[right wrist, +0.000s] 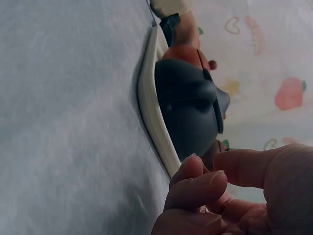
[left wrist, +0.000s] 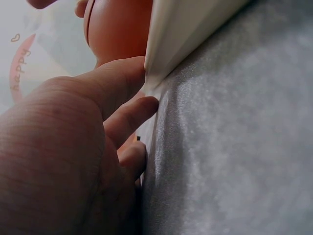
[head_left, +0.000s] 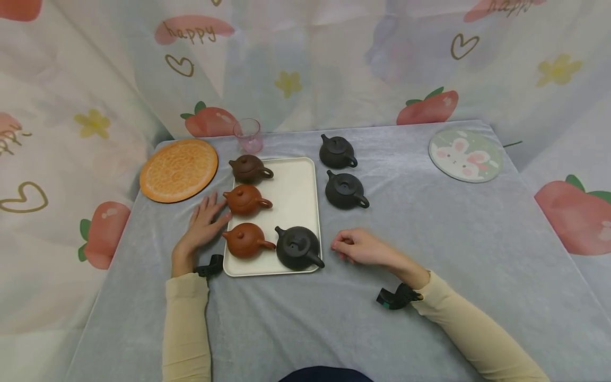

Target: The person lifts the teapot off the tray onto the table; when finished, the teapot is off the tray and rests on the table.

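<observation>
A cream tray (head_left: 296,188) bears a dark brown teapot (head_left: 248,168), two reddish-brown teapots (head_left: 244,200) in the left column, and a black teapot (head_left: 298,248) at its front right. Flat at the tray's left side, my left hand (head_left: 204,225) has its fingers spread on the cloth. In the left wrist view the thumb (left wrist: 122,78) is right at the tray's rim, below a reddish-brown teapot (left wrist: 120,29). My right hand (head_left: 363,246) rests right of the tray, fingers loosely curled, holding nothing. The right wrist view shows its fingertips (right wrist: 208,183) near the tray edge and black teapot (right wrist: 188,107).
Two more black teapots (head_left: 345,190) stand on the grey cloth right of the tray. A pink glass (head_left: 249,136) is behind it. An orange round mat (head_left: 179,171) lies at the back left, a rabbit-print round mat (head_left: 465,155) at the back right. A printed curtain (head_left: 334,69) hangs behind.
</observation>
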Demonstrator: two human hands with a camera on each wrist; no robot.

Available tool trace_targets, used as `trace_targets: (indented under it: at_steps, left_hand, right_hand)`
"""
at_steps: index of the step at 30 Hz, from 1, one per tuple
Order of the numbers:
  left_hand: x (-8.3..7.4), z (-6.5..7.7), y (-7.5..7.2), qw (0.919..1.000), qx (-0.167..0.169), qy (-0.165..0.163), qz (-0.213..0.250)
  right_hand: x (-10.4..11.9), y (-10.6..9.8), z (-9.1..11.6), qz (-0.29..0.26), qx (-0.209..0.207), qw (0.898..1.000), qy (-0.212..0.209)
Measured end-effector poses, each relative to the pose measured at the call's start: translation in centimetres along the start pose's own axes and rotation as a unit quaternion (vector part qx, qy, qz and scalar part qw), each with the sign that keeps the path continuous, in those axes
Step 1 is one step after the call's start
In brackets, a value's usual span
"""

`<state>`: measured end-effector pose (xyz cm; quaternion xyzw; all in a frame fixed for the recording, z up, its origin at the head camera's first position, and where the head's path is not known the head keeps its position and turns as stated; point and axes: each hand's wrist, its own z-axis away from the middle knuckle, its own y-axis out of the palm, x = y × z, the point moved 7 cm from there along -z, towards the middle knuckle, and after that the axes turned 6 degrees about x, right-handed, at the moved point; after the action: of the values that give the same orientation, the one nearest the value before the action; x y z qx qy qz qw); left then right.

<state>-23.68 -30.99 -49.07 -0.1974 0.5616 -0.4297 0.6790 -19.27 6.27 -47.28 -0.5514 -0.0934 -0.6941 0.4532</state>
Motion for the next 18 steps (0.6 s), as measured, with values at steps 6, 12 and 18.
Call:
trace_targets:
  at_steps: [6, 12, 18]
  left_hand:
    - [-0.1, 0.0, 0.0, 1.0, 0.003, -0.002, 0.002]
    - [0.0, 0.0, 0.0, 1.0, 0.001, -0.003, 0.002]
    - [0.0, 0.0, 0.0, 1.0, 0.0, -0.002, 0.004]
  right_hand:
    - [1.1, 1.5, -0.3, -0.014, 0.013, 1.0, -0.025]
    - [1.8, 2.8, -0.5, -0.017, 0.026, 0.999, -0.04]
    - [2.1, 3.2, -0.7, 0.0, 0.019, 0.999, -0.04]
